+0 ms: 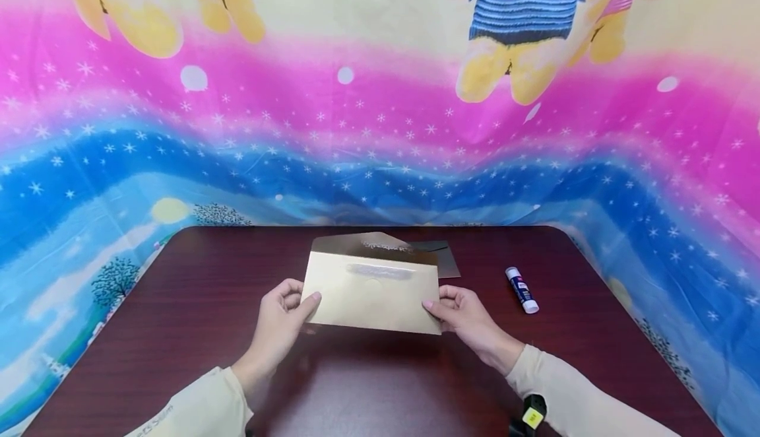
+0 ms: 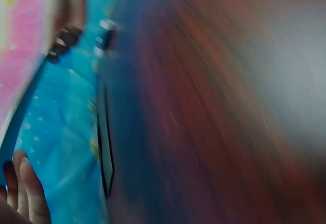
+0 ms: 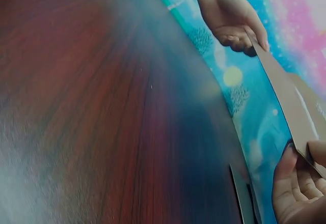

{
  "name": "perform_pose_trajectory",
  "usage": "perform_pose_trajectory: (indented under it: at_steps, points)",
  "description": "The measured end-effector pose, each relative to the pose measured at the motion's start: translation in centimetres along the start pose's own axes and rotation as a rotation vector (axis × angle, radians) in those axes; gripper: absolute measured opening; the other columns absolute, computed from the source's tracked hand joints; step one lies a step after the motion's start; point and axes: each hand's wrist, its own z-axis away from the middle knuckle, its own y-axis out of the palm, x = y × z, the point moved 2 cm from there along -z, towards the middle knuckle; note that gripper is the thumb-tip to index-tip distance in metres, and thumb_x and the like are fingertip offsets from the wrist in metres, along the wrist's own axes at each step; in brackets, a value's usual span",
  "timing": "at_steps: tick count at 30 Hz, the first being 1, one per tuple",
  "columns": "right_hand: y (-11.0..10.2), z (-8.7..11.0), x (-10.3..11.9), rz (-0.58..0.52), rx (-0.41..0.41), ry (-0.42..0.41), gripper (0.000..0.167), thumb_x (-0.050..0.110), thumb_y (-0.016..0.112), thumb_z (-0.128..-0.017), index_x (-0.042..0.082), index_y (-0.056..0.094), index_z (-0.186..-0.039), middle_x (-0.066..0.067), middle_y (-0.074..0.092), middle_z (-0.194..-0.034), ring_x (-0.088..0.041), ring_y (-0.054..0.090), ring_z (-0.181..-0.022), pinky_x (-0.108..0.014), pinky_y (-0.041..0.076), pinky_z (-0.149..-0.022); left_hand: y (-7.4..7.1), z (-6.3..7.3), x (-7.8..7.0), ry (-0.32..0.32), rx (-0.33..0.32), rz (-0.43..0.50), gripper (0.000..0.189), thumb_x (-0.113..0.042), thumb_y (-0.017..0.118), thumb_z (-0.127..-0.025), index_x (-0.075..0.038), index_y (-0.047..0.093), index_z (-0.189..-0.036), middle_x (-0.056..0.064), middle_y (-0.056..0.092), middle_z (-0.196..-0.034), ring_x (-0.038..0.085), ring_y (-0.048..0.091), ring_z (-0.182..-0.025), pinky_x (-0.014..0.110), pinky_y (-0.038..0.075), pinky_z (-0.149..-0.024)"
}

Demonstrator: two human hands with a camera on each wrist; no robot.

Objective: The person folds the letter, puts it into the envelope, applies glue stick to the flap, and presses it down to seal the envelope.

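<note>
A gold envelope [image 1: 373, 298] with its pointed flap [image 1: 350, 244] standing up is held above the table between both hands. My left hand [image 1: 279, 318] pinches its left edge, thumb on the near face and fingers behind. At the right edge, my right hand [image 1: 469, 318] grips it the same way. In the right wrist view the envelope [image 3: 285, 94] appears nearly edge-on, with both hands on its ends. Behind it on the table lies a second, darker envelope [image 1: 448, 262], partly hidden by the held one.
A glue stick [image 1: 522, 290] with a white cap lies on the dark reddish wooden table [image 1: 202, 331], right of the hands. Beyond the table's far edge hangs a colourful printed cloth [image 1: 356, 127]. A black strap with a yellow-faced device [image 1: 533, 416] sits on the right wrist.
</note>
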Motion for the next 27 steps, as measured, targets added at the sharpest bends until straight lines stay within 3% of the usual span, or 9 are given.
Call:
perform_pose_trajectory:
  at_steps: [4, 10, 17, 22, 27]
  points:
    - [-0.5, -0.1, 0.2, 0.069, -0.040, -0.009, 0.031, 0.018, 0.059, -0.102, -0.010, 0.058, -0.116, -0.011, 0.078, -0.101, -0.010, 0.071, -0.083, -0.027, 0.058, -0.073, -0.7, -0.4, 0.1, 0.034, 0.061, -0.139, 0.022, -0.013, 0.073, -0.092, 0.003, 0.057, -0.090, -0.001, 0.061, -0.062, 0.012, 0.058, -0.055, 0.036, 0.057, -0.054]
    - [-0.8, -0.3, -0.1, 0.164, -0.022, -0.017, 0.029, 0.016, 0.063, -0.100, -0.012, 0.063, -0.108, -0.012, 0.077, -0.090, -0.010, 0.065, -0.067, -0.026, 0.057, -0.063, -1.6, -1.2, 0.7, -0.005, 0.148, -0.316, 0.028, -0.021, 0.075, -0.091, -0.001, 0.059, -0.081, 0.001, 0.052, -0.050, 0.015, 0.050, -0.047, 0.022, 0.033, -0.046]
    - [-1.1, -0.6, -1.2, 0.260, 0.008, 0.006, 0.025, 0.016, 0.068, -0.096, -0.009, 0.066, -0.095, -0.009, 0.073, -0.072, -0.011, 0.062, -0.056, -0.029, 0.058, -0.055, -1.7, -1.3, 1.5, -0.082, 0.223, -0.555, 0.030, -0.028, 0.077, -0.088, -0.009, 0.060, -0.072, -0.003, 0.051, -0.045, 0.018, 0.055, -0.042, 0.026, 0.044, -0.062]
    - [-1.3, -0.6, -1.9, 0.359, 0.085, 0.038, 0.025, 0.017, 0.070, -0.096, -0.005, 0.066, -0.084, -0.015, 0.071, -0.066, -0.011, 0.064, -0.053, -0.033, 0.059, -0.055, -1.5, -1.0, 2.0, -0.079, 0.277, -0.709, 0.033, -0.032, 0.077, -0.087, -0.012, 0.061, -0.067, -0.004, 0.057, -0.046, 0.015, 0.058, -0.039, 0.029, 0.041, -0.050]
    - [-1.5, -0.7, -2.2, 0.418, 0.106, 0.056, 0.024, 0.017, 0.071, -0.095, -0.002, 0.068, -0.080, -0.014, 0.071, -0.064, -0.012, 0.063, -0.050, -0.032, 0.059, -0.053, -1.1, -0.9, 2.4, -0.072, 0.325, -0.822, 0.037, -0.036, 0.076, -0.088, -0.014, 0.061, -0.061, -0.007, 0.063, -0.051, 0.011, 0.059, -0.040, 0.031, 0.045, -0.053]
